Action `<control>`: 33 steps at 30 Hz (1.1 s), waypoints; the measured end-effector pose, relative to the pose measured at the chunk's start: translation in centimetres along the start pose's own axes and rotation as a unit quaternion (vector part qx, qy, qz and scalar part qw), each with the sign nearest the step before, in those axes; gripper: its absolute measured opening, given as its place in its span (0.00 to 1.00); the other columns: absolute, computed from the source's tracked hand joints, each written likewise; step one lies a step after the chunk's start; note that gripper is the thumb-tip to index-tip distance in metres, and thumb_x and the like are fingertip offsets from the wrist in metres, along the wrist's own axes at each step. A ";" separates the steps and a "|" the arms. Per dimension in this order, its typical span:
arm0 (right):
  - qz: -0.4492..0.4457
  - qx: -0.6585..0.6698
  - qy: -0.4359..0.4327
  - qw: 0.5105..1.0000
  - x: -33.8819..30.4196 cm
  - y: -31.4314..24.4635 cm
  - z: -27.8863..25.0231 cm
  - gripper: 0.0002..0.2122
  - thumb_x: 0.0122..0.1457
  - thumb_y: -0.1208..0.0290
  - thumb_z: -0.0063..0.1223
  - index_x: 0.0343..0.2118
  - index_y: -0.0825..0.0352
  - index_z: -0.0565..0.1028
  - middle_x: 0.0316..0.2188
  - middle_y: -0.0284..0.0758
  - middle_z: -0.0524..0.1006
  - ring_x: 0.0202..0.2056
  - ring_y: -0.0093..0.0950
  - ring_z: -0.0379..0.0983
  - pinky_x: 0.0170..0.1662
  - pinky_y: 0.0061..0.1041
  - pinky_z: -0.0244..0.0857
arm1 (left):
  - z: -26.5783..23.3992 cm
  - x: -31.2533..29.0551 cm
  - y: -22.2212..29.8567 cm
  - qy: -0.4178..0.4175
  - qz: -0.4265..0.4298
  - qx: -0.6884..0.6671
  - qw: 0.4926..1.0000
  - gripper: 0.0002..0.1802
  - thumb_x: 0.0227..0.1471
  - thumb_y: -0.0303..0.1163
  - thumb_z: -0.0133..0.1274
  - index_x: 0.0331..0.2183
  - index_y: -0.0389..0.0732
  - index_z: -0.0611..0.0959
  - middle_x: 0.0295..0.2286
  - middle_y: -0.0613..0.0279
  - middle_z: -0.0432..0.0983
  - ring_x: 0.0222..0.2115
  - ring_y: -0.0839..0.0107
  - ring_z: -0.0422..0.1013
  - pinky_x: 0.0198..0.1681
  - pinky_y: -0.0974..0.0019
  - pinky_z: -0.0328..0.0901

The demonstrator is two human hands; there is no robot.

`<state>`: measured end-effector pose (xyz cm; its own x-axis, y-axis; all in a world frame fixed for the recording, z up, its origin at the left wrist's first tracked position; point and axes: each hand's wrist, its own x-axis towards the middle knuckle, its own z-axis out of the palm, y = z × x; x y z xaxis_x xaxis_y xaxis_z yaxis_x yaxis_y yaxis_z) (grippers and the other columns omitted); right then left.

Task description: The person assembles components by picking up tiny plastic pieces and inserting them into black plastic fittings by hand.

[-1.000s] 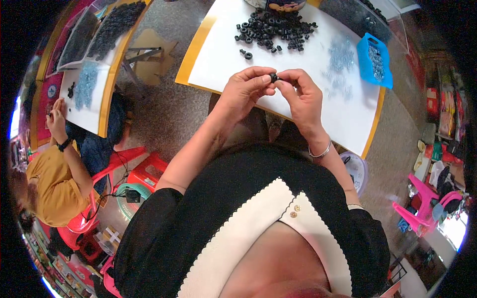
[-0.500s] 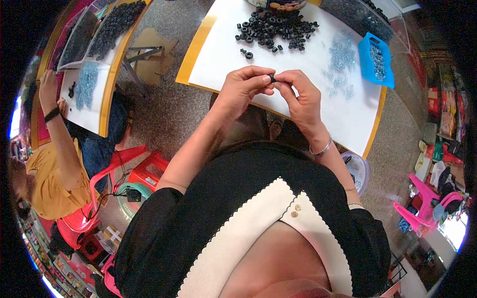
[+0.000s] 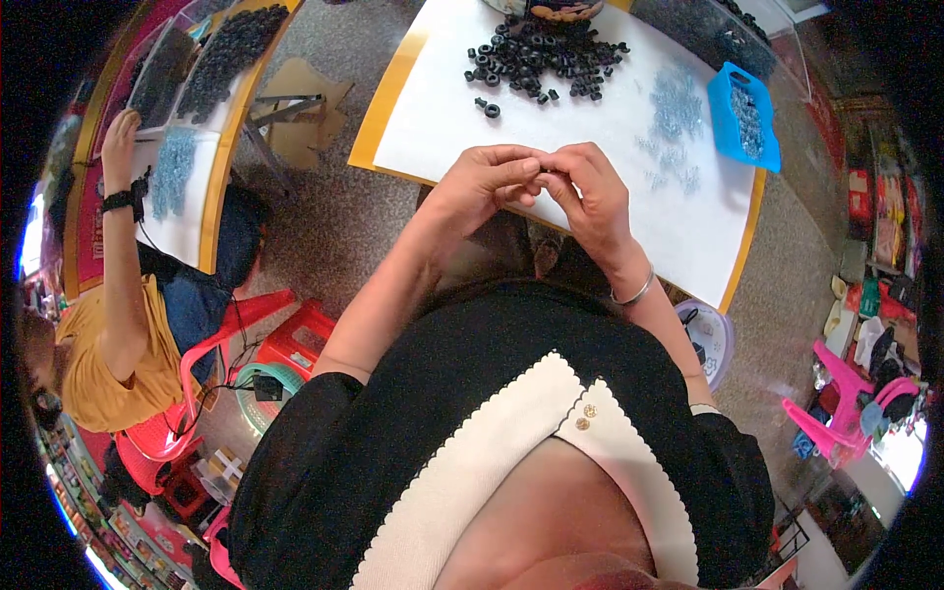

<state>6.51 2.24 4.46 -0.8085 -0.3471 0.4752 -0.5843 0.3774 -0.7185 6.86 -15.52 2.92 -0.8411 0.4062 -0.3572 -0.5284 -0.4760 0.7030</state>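
Note:
Above the front edge of a white-topped table (image 3: pixel 433 138), my left hand (image 3: pixel 489 180) and my right hand (image 3: pixel 593 200) meet fingertip to fingertip. My left thumb and forefinger are pinched on a small black part, now almost wholly covered by the fingers. Right thumb and forefinger are closed against the same spot; what they grip there is hidden. Beyond the hands lies a pile of small black ring-shaped parts (image 3: pixel 536 59), with a larger black ring (image 3: pixel 492 111) apart at its near side. Small clear bluish pieces (image 3: pixel 677 103) are scattered to the right of it.
A blue basket (image 3: pixel 725 108) with clear pieces stands at the table's right edge, before a transparent bin (image 3: pixel 708 39) of black parts. At left, another person (image 3: pixel 118 334) sits at a second table (image 3: pixel 187 231) with similar parts. A red chair (image 3: pixel 231 334) and a pink stool (image 3: pixel 841 403) flank me.
My hands have dropped slightly toward me, and the fingers now cover the black part that showed before. The other person's hand has moved across their table.

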 end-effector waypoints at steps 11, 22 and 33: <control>-0.054 -0.054 -0.017 0.997 0.4 -1.0 -0.6 0.09 0.49 0.85 0.54 0.34 0.68 0.74 0.28 0.37 0.74 0.29 0.32 0.72 0.31 0.26 0.67 | 0.4 -0.3 0.1 0.020 0.014 0.012 1.000 0.11 0.53 0.28 0.53 0.39 0.34 0.78 0.30 0.61 0.77 0.25 0.77 0.72 0.32 0.75 0.70; 0.110 0.088 0.009 0.990 0.2 -1.5 -0.2 0.05 0.52 0.80 0.50 0.32 0.69 0.74 0.28 0.38 0.73 0.28 0.31 0.72 0.32 0.26 0.68 | -0.2 0.8 -2.1 0.026 0.042 -0.045 0.998 0.08 0.54 0.28 0.53 0.37 0.35 0.76 0.28 0.63 0.75 0.25 0.77 0.71 0.31 0.76 0.69; -0.009 0.034 -0.019 0.999 -0.2 -0.1 -0.3 0.09 0.51 0.79 0.49 0.37 0.67 0.71 0.30 0.41 0.71 0.33 0.40 0.69 0.37 0.34 0.65 | 0.6 -0.2 -0.3 0.048 0.040 0.161 0.985 0.12 0.54 0.28 0.52 0.39 0.33 0.77 0.28 0.64 0.74 0.29 0.79 0.69 0.33 0.77 0.65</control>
<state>6.71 2.55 4.62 -0.7938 -0.3854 0.4704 -0.5918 0.3113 -0.7436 7.20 -15.00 3.15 -0.8938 0.2952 -0.3376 -0.4085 -0.2252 0.8846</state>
